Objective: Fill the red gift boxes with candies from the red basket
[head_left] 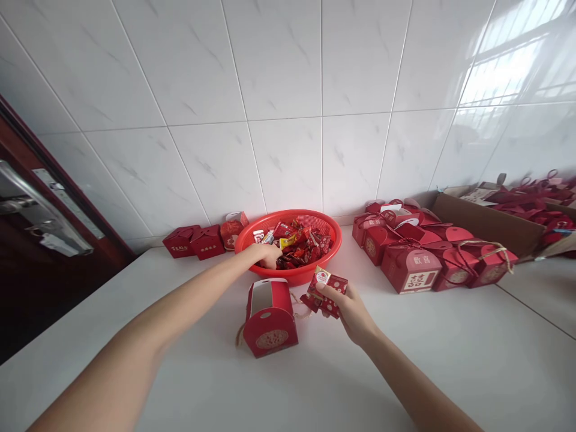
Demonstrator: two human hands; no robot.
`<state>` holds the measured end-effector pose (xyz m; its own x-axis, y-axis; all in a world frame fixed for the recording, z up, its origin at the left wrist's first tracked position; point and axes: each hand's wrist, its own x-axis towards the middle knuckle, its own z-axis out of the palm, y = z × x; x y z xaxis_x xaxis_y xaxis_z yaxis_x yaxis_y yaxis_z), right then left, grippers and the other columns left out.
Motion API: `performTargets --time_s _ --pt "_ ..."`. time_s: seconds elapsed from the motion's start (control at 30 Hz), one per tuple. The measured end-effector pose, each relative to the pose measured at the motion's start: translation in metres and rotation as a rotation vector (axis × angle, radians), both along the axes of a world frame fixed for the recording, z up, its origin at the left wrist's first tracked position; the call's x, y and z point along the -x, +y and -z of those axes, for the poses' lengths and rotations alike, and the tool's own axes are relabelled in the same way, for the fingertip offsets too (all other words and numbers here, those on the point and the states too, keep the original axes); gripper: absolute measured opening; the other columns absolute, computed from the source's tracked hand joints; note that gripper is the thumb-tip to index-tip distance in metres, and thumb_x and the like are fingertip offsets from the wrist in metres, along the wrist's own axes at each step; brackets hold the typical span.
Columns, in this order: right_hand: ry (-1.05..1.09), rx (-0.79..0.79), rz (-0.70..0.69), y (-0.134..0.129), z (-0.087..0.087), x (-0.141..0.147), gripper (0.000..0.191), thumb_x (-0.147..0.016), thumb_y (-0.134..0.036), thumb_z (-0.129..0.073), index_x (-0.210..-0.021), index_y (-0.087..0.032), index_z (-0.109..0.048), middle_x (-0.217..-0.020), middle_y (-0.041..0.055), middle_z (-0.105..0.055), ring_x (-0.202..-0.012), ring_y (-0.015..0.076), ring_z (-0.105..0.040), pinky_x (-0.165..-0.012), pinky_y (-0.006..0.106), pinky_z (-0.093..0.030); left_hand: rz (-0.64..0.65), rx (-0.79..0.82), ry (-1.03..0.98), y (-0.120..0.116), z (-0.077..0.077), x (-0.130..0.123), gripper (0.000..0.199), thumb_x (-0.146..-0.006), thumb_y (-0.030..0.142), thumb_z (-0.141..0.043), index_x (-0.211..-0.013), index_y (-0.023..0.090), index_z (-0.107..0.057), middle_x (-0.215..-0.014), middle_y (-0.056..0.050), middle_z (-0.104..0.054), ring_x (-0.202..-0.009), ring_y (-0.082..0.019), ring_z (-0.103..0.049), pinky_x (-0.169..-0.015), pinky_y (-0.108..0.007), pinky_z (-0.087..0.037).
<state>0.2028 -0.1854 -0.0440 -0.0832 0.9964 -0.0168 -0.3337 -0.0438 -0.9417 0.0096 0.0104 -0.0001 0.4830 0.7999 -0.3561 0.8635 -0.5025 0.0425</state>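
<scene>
My left hand (pixel 270 255) reaches into a red plastic basket (pixel 333 240) filled with wrapped candies (pixel 302 243). Its fingertips are buried among the sweets, so their grip is hidden. Several red and gold candy packets (pixel 332 294) are pinched in my right hand (pixel 353 309), fanned out above the table in front of the basket. Between my arms stands a red gift box (pixel 270 327) with its top open, a round gold pattern on its front and twine at its sides. The box's interior looks white from here.
Small closed red boxes (pixel 207 242) stand left of the basket against the tiled wall. Several red gift boxes (pixel 411 267) are grouped at the right. Behind them a cardboard carton (pixel 490 222) holds more red items. A door with a metal handle (pixel 42 210) is at far left.
</scene>
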Motion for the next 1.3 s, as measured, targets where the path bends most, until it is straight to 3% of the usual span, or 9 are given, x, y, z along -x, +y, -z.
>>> performTargets --time_s 0.13,0.27,0.4,0.57,0.73,1.07,1.3 --pt "-0.002 0.009 -0.005 -0.001 -0.003 -0.001 0.043 -0.068 -0.055 -0.078 -0.075 -0.015 -0.061 -0.067 0.0049 -0.065 -0.053 0.0108 -0.049 -0.049 0.024 -0.036 -0.098 0.152 -0.097 0.001 -0.009 0.007 0.020 -0.045 0.017 -0.070 -0.065 0.017 -0.066 -0.062 -0.008 -0.067 -0.066 -0.030 -0.066 -0.064 -0.037 -0.052" --pt "-0.005 0.010 -0.010 0.000 -0.002 -0.001 0.043 -0.069 -0.055 -0.077 -0.075 -0.015 -0.061 -0.068 0.0047 -0.065 -0.053 0.0103 -0.048 -0.049 0.024 -0.035 -0.187 0.255 -0.317 0.002 -0.017 0.016 0.019 -0.049 0.020 -0.068 -0.067 0.018 -0.063 -0.059 -0.003 -0.064 -0.059 -0.024 -0.064 -0.054 -0.031 -0.050" --pt "-0.010 0.005 -0.015 0.001 0.001 -0.001 0.042 -0.070 -0.054 -0.077 -0.074 -0.016 -0.060 -0.068 0.0049 -0.065 -0.054 0.0110 -0.049 -0.050 0.025 -0.037 -0.232 0.316 -0.583 0.003 -0.026 0.025 0.022 -0.054 0.022 -0.065 -0.076 0.017 -0.064 -0.071 -0.003 -0.070 -0.069 -0.021 -0.067 -0.060 -0.029 -0.054" --pt "-0.020 0.018 -0.012 0.002 0.002 -0.001 0.042 -0.070 -0.055 -0.077 -0.076 -0.015 -0.062 -0.070 0.0060 -0.067 -0.055 0.0114 -0.050 -0.051 0.025 -0.037 -0.334 0.522 -0.981 0.003 -0.032 0.024 0.030 -0.049 0.016 -0.075 -0.078 0.016 -0.067 -0.071 -0.003 -0.072 -0.065 -0.020 -0.067 -0.060 -0.029 -0.056" --pt "-0.036 0.025 -0.014 0.001 0.001 -0.002 0.042 -0.070 -0.055 -0.076 -0.076 -0.015 -0.063 -0.072 0.0072 -0.068 -0.055 0.0118 -0.051 -0.051 0.025 -0.036 -0.365 0.529 -1.172 0.000 -0.030 0.012 0.045 -0.052 0.017 -0.085 -0.094 0.018 -0.069 -0.080 -0.002 -0.075 -0.073 -0.021 -0.071 -0.069 -0.034 -0.060" --pt "-0.038 0.026 -0.015 0.002 0.003 -0.002 0.042 -0.070 -0.054 -0.076 -0.075 -0.016 -0.062 -0.069 0.0052 -0.066 -0.054 0.0112 -0.050 -0.050 0.025 -0.035 -0.488 0.472 -1.099 0.010 -0.020 0.016 0.050 -0.055 0.015 -0.086 -0.102 0.018 -0.070 -0.110 -0.010 -0.075 -0.107 -0.026 -0.069 -0.084 -0.030 -0.058" --pt "-0.030 0.023 -0.020 0.001 0.002 -0.001 0.043 -0.069 -0.056 -0.077 -0.075 -0.016 -0.062 -0.069 0.0047 -0.066 -0.055 0.0115 -0.050 -0.051 0.025 -0.037 -0.452 0.419 -0.942 0.005 -0.023 0.026 0.057 -0.060 0.024 -0.083 -0.115 0.022 -0.068 -0.137 -0.011 -0.061 -0.114 -0.024 -0.064 -0.077 -0.024 -0.056"
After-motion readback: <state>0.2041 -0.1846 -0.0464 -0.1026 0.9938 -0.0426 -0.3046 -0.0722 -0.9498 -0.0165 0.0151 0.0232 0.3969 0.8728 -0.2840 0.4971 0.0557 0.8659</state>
